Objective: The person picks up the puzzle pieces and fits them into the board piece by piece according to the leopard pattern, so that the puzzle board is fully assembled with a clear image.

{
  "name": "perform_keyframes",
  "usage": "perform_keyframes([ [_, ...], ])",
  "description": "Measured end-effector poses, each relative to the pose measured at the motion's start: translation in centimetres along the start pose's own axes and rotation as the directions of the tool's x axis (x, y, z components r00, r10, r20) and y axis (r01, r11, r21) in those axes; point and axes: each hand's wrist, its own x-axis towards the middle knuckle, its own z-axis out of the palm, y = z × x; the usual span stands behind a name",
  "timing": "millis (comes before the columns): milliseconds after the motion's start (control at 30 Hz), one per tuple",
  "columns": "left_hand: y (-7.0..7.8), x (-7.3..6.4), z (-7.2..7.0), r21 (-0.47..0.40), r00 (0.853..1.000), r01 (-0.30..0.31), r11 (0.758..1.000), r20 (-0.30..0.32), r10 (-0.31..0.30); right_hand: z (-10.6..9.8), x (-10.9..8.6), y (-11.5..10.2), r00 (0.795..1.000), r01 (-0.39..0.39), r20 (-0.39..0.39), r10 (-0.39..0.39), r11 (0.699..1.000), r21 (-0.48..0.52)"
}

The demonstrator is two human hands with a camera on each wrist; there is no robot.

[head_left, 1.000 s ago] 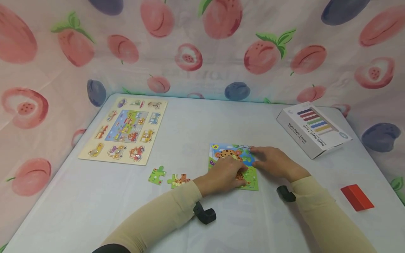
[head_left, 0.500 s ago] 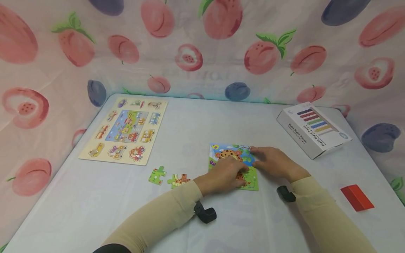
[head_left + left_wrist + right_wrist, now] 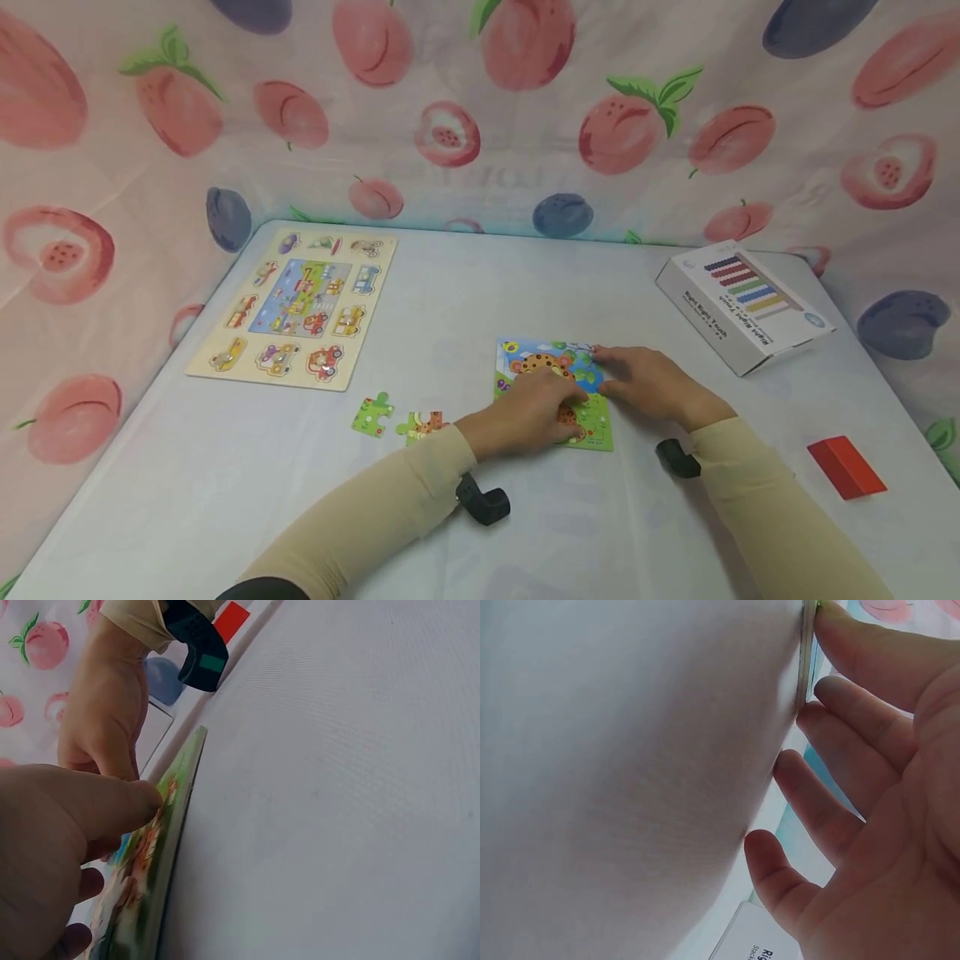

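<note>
A jigsaw puzzle with a spotted cartoon animal on blue and green lies flat in the middle of the table. My left hand rests over its middle, hiding part of the picture; its thumb is stretched across the surface in the left wrist view. At the right edge, my right hand touches the puzzle with thumb and fingertips, its fingers spread and gently bent in the right wrist view. Left of the puzzle lie a loose green jigsaw piece and a spotted jigsaw piece, the latter partly behind my left forearm.
A wooden vehicle puzzle board lies at the back left. At the back right stands a white box printed with colored bars. A red block sits at the right. Fruit-patterned cloth walls in the back and sides.
</note>
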Motion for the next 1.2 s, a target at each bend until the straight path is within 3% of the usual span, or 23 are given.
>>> perform_keyframes([
  [233,-0.4,-0.8,-1.2,0.037,0.999,0.033,0.999,-0.018,-0.033,0.0,0.1,-0.1,0.999,-0.039,0.018,0.039,0.999,-0.007],
  [767,-2.0,-4.2,-3.2,0.029,0.997,0.069,0.997,-0.037,-0.068,0.0,0.1,-0.1,1.0,-0.016,0.027,0.016,1.0,-0.013],
  [1200,-4.0,-8.4,-4.7,0.006,0.985,0.147,0.989,-0.096,-0.146,0.1,0.0,-0.2,0.998,-0.051,0.031,0.05,0.999,0.005],
])
